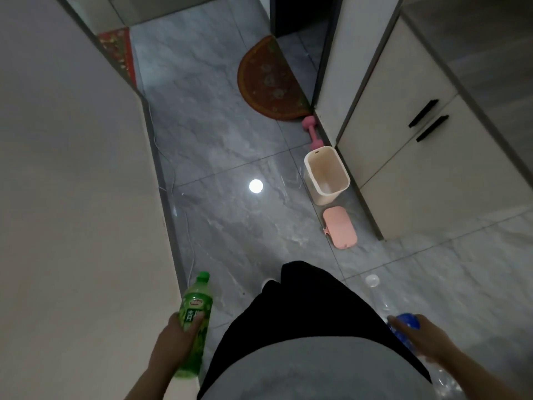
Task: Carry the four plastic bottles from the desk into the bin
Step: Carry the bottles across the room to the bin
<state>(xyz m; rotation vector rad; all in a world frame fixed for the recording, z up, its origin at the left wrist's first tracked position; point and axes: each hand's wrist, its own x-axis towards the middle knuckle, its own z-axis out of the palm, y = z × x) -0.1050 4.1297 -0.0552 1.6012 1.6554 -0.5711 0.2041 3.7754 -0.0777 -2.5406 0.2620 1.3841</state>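
A person stands on a grey tiled floor (230, 145) in a narrow passage, a bottle in each hand; the left hand (176, 339) is wrapped around the middle of a green bottle (194, 321), its green cap pointing forward and up, the fingers closed over the label; the right hand (424, 337) grips a clear bottle (380, 301) around its blue label, the white cap pointing forward, the base blurred at the lower right edge. Ahead and to the right, the bin (327, 174), cream-coloured and open-topped, stands on the floor against a pale cabinet (403, 145) with black handles; nothing can be made out inside the bin from this angle; both bottles are well apart from it. A pink lid (339, 230) lies flat on the floor just in front of the bin; a pink dumbbell (313, 132) lies just behind it, near a half-round red doormat (268, 82). A round glare of light (255, 186) shines on the tiles between the person and the bin; a white wall (66, 197) runs along the left, with a thin white cable (173, 174) trailing at its foot.
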